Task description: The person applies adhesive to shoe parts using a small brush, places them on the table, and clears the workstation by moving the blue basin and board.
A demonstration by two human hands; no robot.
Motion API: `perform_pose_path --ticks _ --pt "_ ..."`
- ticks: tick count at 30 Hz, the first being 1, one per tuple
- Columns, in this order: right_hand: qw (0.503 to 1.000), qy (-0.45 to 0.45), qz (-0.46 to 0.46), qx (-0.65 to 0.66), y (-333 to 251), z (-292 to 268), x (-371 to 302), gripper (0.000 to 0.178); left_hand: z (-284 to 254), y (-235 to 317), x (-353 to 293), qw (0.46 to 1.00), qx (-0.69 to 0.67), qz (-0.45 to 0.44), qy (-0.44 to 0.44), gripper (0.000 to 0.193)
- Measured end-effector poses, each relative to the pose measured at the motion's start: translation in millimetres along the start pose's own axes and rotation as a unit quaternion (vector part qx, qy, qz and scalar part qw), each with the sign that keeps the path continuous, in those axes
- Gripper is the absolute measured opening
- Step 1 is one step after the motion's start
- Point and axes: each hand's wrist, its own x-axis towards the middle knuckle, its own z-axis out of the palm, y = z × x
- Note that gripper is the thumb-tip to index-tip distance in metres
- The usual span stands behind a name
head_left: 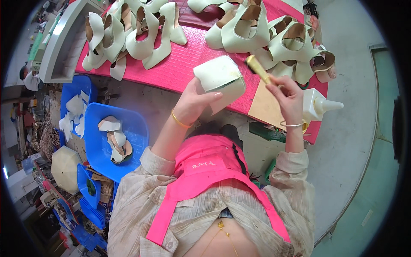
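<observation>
My left hand (195, 103) grips a pale, off-white shoe upper (227, 88), thumb along its near side, holding it up above the front edge of the pink table (180, 81). An edge with a darker line runs across the piece. In my right hand (287, 96), fingers pinch the yellowish handle of a small brush (259, 69). Its dark bristle end points left toward the upper, and a gap separates the two. Just right of that hand, a white squeeze bottle (317, 105) with a cone nozzle lies by the table's edge.
Pale shoe uppers crowd the table in a left group (145, 38) and a right group (248, 32). A tan board (267, 103) lies at the near right. Left on the floor, a blue bin (96, 128) holds several pieces, beside another blue bin (87, 85) with white scraps.
</observation>
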Motion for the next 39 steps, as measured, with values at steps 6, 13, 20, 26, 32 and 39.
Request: perform_pose_path --ticks 6,13,20,26,32,39 --pt "0.996 -0.091 -0.018 0.018 -23 18 25 0.017 -5 10 1 1.0 -0.005 0.004 0.002 0.047" --pt "0.961 -0.168 -0.172 -0.139 2 20 -5 0.018 -27 7 12 0.993 -0.1 -0.021 0.061 0.037" --pt "0.957 0.012 -0.251 -0.143 38 56 21 0.022 -45 -4 41 0.957 -0.237 -0.147 0.081 0.032" --pt "0.977 0.092 -0.172 -0.09 64 91 -2 0.012 -74 -20 60 0.943 -0.283 -0.15 0.094 0.034" --pt "0.953 -0.045 -0.227 -0.194 111 122 -18 0.009 -100 -21 74 0.932 -0.312 -0.156 0.101 0.035" --pt "0.8 0.004 0.167 0.576 75 148 14 0.006 -99 -17 83 0.931 -0.306 -0.186 0.068 0.036"
